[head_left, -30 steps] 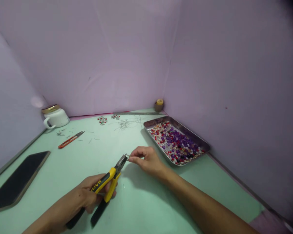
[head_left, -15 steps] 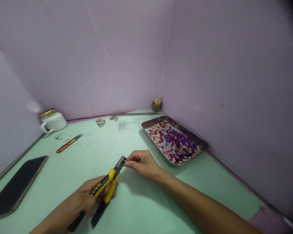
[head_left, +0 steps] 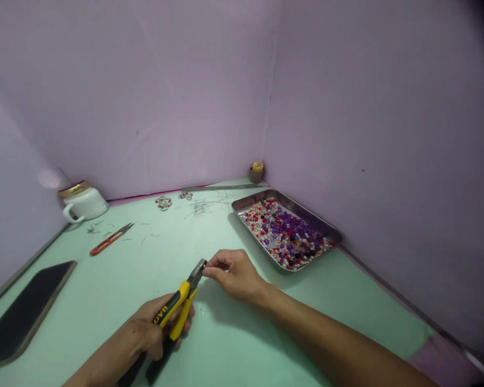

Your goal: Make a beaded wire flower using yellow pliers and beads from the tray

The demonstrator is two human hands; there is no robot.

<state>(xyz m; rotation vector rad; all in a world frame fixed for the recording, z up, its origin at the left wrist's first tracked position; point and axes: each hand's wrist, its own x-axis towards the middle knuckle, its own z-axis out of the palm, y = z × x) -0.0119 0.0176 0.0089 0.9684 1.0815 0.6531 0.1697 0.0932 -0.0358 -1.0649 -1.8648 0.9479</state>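
Note:
My left hand [head_left: 155, 325] is wrapped round a pair of yellow and black pliers [head_left: 182, 293], whose metal jaws point up and to the right. At the tip of the jaws, my right hand [head_left: 234, 274] pinches with thumb and forefinger. Whatever those fingers hold is too small to make out. Close to the right hand lies a metal tray [head_left: 246, 228] of loose beads [head_left: 290, 231], mostly purple, red, white and black. Two small beaded wire pieces, one of them a ring of red and clear beads [head_left: 163, 203], rest farther back on the green table.
Orange thread snips [head_left: 108, 241] lie at left, near wire scraps [head_left: 92, 228]. A white mug [head_left: 86, 203] tips against the back left wall. A dark board [head_left: 26, 312] is at the left edge. Behind are thin wires [head_left: 226, 187] and a small yellow-topped pot [head_left: 257, 172].
The plier handles have closed slightly in my left hand. My right hand stays at the jaws, and the whole view has shifted a little.

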